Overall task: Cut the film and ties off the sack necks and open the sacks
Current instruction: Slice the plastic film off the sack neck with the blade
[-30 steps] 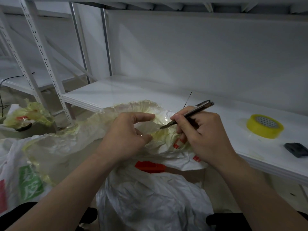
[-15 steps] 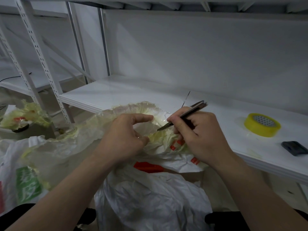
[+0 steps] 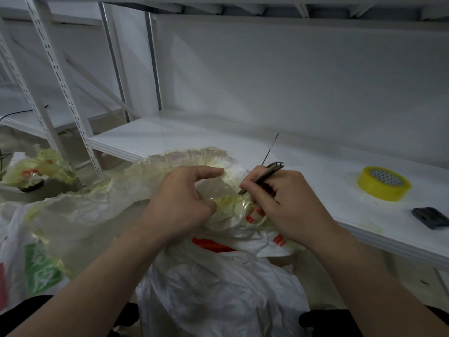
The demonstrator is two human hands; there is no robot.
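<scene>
- A white metal shelf (image 3: pixel 170 137) runs across in front of you, its board level with your hands.
- A white plastic sack (image 3: pixel 218 288) sits below your hands, crumpled; red printed marks show near its neck, too creased to read.
- Yellowish film (image 3: pixel 102 205) is bunched around the sack neck and spreads to your left.
- Another sack (image 3: pixel 36 268) at far left carries green printing, unreadable.
- Your left hand (image 3: pixel 179 203) pinches the film, forefinger stretched out.
- Your right hand (image 3: pixel 284 205) is closed around a slim knife (image 3: pixel 264 176), its tip touching the film at the neck.
- A yellow tape roll (image 3: pixel 385 183) lies on the shelf to your right, with a small dark object (image 3: pixel 430 217) near it.
</scene>
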